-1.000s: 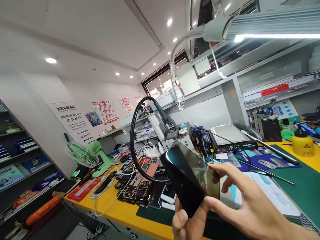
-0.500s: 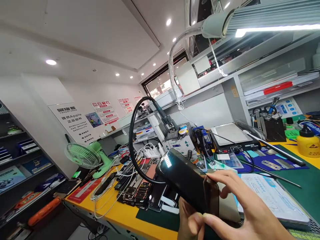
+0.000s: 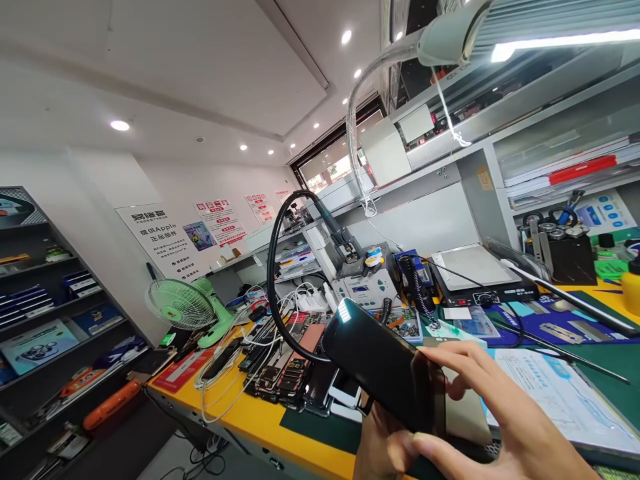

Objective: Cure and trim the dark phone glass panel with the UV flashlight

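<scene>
A black smartphone is held up at a slant over the bench, its dark glossy screen reflecting a bright lamp near the upper corner. My left hand grips it from below, mostly hidden behind it. With thumb and fingers spread across its near end, my right hand holds the phone by the edges. Behind the phone, a beige flat object partly shows; I cannot make out what it is. Several disassembled phones and circuit boards lie on the bench to the left.
A black hose arches behind the phone from a grey soldering station. A green fan stands to the left beside white cables. At right are a flat heating plate, a paper-covered pad and a yellow bottle. A lamp hangs overhead.
The whole view has shifted slightly, so the bench and shelves sit further right. Both hands keep hold of the smartphone, with almost the same grip.
</scene>
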{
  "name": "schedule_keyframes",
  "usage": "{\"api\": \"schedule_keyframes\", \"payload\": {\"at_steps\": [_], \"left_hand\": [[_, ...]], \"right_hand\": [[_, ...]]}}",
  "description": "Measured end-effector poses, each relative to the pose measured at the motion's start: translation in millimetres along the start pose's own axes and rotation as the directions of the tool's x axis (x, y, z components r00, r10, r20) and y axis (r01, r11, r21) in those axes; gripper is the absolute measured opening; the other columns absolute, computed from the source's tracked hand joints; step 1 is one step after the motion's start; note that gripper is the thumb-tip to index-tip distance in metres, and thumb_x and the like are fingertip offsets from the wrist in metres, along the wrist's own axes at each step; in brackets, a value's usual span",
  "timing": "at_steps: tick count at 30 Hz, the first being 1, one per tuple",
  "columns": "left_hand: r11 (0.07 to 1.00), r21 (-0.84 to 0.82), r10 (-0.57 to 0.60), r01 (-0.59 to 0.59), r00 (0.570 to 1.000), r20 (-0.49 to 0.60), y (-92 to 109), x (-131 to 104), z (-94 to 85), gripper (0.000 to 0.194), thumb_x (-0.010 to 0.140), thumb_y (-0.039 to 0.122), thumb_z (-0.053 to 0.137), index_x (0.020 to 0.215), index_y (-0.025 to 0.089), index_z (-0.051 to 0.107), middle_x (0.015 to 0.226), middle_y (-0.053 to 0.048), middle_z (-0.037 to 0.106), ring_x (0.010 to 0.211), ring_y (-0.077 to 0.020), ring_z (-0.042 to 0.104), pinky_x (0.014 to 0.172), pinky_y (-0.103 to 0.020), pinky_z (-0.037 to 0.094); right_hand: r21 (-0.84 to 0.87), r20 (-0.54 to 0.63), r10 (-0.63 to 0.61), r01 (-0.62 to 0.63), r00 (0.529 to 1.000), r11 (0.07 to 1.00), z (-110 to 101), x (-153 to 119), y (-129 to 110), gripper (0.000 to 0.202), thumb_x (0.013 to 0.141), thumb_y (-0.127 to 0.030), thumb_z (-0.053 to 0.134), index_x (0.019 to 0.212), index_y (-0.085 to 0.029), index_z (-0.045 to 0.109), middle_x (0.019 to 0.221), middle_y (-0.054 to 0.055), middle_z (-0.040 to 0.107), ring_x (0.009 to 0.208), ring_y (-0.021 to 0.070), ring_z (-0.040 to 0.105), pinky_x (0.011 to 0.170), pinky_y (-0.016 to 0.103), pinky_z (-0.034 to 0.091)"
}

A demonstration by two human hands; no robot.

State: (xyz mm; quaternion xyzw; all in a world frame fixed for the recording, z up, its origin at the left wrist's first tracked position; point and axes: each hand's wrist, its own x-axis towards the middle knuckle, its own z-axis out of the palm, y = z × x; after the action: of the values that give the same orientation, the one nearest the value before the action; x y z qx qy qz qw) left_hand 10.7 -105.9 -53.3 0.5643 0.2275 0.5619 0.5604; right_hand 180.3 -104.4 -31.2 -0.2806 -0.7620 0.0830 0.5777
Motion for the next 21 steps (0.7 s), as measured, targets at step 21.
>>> {"api": "schedule_keyframes", "payload": {"at_steps": [21], "left_hand": [[0.997,0.075,0.01,-0.008,1.0,-0.016,26.2,10.5,16.6,0.052,0.076,0.039,0.083,0.12,0.018,0.066,0.113,-0.015,0.074,0.111,-0.0331,0.067,0.1,-0.049,0.05]], "right_hand": [[0.178,0.34,0.478,-0.554,0.81,0.813,-11.6,20.2,6.4,0.056,0.079,-0.046,0.075,0.131,-0.028,0.064,0.121,0.004,0.07,0.093,0.0198,0.069,0.077,0.026,0.06]]}}
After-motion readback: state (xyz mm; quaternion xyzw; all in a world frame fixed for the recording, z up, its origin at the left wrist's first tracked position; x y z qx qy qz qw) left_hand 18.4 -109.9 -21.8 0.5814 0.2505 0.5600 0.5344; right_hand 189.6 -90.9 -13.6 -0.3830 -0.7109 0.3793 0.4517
